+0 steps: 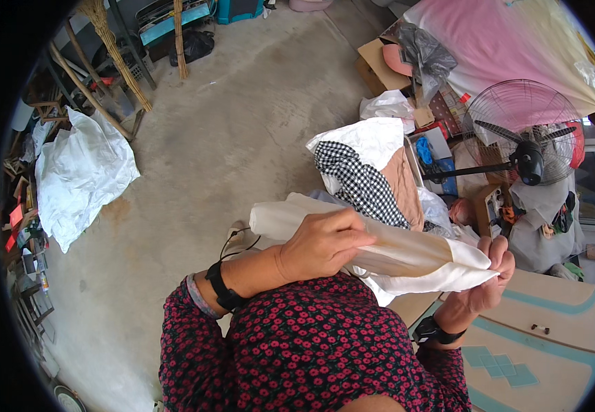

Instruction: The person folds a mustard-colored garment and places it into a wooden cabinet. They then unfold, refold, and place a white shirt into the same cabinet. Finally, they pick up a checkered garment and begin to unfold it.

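A long piece of thin white and cream fabric [411, 247] stretches across in front of my floral top. My left hand [326, 242] pinches its upper layer near the middle, fingers closed on the cloth. At the right end, my right hand [490, 273] grips a pointed white corner of the same fabric. The left end of the cloth hangs past my left wrist. Just beyond it lie a black-and-white checked cloth [357, 180], a brown cloth [400, 180] and a white cloth [375, 139], heaped together.
A black stand fan [527, 149] leans in from the right over boxes and bags. A cream cabinet with turquoise trim [576, 329] stands at lower right. A white woven sack [83, 170] and straw brooms [104, 41] are at the left on the concrete floor.
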Demonstrator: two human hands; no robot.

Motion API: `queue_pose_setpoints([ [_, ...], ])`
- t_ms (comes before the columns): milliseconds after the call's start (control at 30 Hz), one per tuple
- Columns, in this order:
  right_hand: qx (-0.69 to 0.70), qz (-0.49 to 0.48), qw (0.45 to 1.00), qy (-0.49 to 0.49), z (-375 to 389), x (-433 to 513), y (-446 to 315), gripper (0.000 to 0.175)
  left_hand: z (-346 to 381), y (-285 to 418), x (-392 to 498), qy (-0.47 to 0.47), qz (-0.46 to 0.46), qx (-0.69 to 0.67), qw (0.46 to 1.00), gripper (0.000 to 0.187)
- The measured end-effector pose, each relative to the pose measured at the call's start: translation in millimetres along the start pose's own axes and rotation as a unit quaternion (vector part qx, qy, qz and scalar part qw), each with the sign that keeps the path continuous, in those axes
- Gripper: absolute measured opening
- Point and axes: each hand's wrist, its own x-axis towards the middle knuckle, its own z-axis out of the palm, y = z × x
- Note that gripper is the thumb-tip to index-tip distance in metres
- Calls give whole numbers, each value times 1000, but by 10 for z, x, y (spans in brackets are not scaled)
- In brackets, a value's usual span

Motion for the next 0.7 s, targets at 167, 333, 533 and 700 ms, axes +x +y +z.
queue_pose_setpoints([
  [167, 30, -21, 999, -13, 34, 30, 24, 20, 29, -10, -137, -59, -48, -191, 979, 17],
  [333, 74, -37, 997, -4, 77, 7, 12, 24, 47, -66, -212, -173, -98, -374, 906, 17],
  [533, 105, -41, 994, 0, 54, -92, -35, 31, -191, -79, -77, -218, -6, -250, 943, 15],
  [700, 173, 9, 946, -275, -255, 115, -49, 20, -139, -110, -18, -155, 7, -288, 945, 16],
])
